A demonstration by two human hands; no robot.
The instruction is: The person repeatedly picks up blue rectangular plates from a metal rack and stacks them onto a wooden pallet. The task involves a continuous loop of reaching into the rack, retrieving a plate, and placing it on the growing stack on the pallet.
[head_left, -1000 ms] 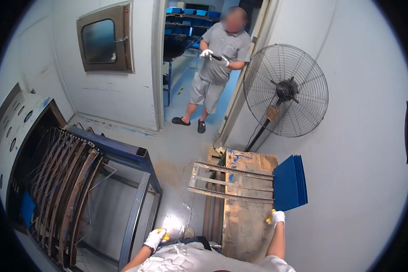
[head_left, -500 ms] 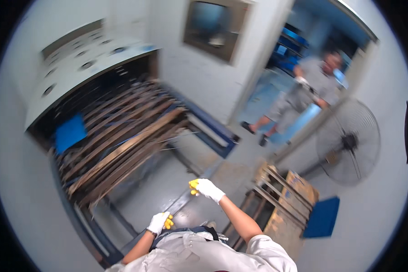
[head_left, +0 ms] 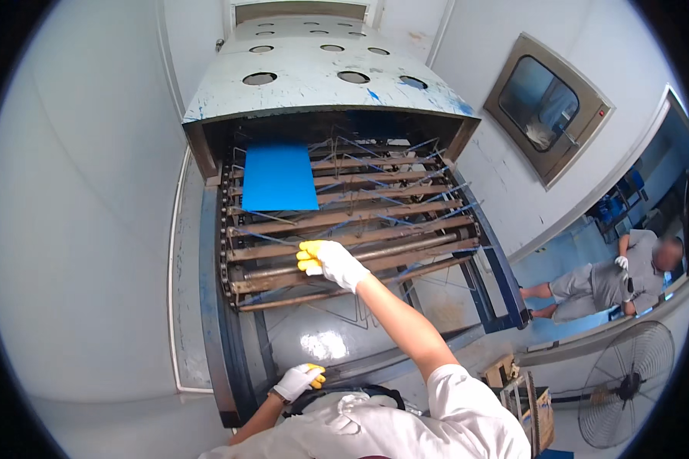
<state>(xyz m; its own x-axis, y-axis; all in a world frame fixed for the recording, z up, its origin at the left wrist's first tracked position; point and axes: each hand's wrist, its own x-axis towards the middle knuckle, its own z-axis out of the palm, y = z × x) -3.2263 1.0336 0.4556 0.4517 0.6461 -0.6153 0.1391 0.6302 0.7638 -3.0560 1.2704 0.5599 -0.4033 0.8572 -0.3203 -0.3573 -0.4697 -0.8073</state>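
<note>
Beyond the right hand (head_left: 329,262), its fingers loosely apart, a blue sheet (head_left: 280,177) is being supported by a rack (head_left: 398,231), and pickup is seemingly being prepared, calling for an edge grip, the left hand's (head_left: 298,379) closure being unclear.

A flat blue panel (head_left: 280,177) lies over the brown slats (head_left: 406,211) of a blue-framed conveyor (head_left: 497,262), toward its left side; thin wire supports (head_left: 334,149) rise among the slats. At lower right, a metal rack (head_left: 532,405) lies on a wooden box (head_left: 546,424).
</note>
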